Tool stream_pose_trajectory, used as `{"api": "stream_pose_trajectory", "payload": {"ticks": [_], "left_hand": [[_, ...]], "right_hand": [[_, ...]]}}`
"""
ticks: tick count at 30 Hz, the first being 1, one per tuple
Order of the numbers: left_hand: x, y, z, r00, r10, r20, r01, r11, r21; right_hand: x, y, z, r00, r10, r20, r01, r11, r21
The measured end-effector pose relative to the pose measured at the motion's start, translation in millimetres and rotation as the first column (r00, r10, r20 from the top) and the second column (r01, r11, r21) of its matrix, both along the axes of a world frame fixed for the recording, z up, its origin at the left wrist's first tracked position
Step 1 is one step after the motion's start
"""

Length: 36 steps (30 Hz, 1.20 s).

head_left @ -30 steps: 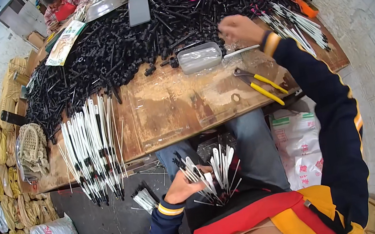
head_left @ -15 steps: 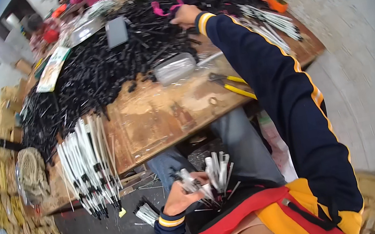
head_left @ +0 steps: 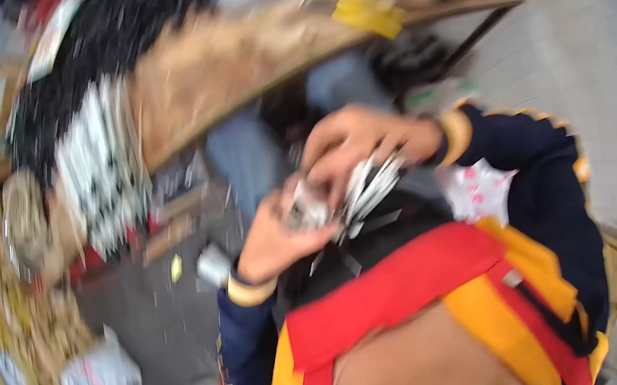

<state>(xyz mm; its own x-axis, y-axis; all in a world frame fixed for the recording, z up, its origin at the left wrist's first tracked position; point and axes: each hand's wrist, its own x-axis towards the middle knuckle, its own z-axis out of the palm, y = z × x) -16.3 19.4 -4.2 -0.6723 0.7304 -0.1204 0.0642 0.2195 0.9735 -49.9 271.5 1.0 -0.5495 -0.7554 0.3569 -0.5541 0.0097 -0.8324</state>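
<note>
My left hand (head_left: 271, 239) is closed around a small bunch of thin white sticks with dark ends (head_left: 309, 204), above my lap. My right hand (head_left: 365, 138) has its fingers bent down over the same bunch, touching or almost touching the left fingertips. Motion blur hides what the right fingers pinch. More white sticks (head_left: 375, 189) fan out in my lap, on the black cloth (head_left: 314, 277) below my hands.
The wooden table (head_left: 199, 76) ahead bears a heap of black pieces (head_left: 113, 46), a row of white stick bundles (head_left: 100, 158) at its left edge and yellow-handled pliers (head_left: 369, 15). Wrapped tan bundles (head_left: 17, 306) are stacked at left, beside a white plastic bag (head_left: 100, 374).
My right hand has come back from the far heap on the table to my left hand over my lap. The view has tilted down, and the left hand is raised slightly.
</note>
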Motion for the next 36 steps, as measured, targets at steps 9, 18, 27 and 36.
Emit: {"api": "stream_pose_trajectory", "payload": {"ticks": [9, 18, 27, 36], "left_hand": [[25, -5, 6, 0.997, 0.054, 0.051, -0.060, 0.988, 0.141], [21, -5, 2, 0.988, 0.029, 0.149, -0.056, 0.983, 0.178], [16, -3, 5, 0.993, -0.053, 0.106, 0.032, 0.981, 0.191], [23, -4, 5, 0.982, 0.056, 0.182, -0.079, 0.989, 0.122]], "right_hand": [[33, -17, 33, 0.546, -0.167, 0.821, 0.035, 0.984, 0.177], [35, -7, 26, 0.486, -0.098, 0.868, 0.065, 0.995, 0.076], [32, -15, 29, 0.538, -0.132, 0.833, 0.036, 0.990, 0.134], [31, -15, 26, 0.592, -0.088, 0.801, 0.018, 0.995, 0.096]]}}
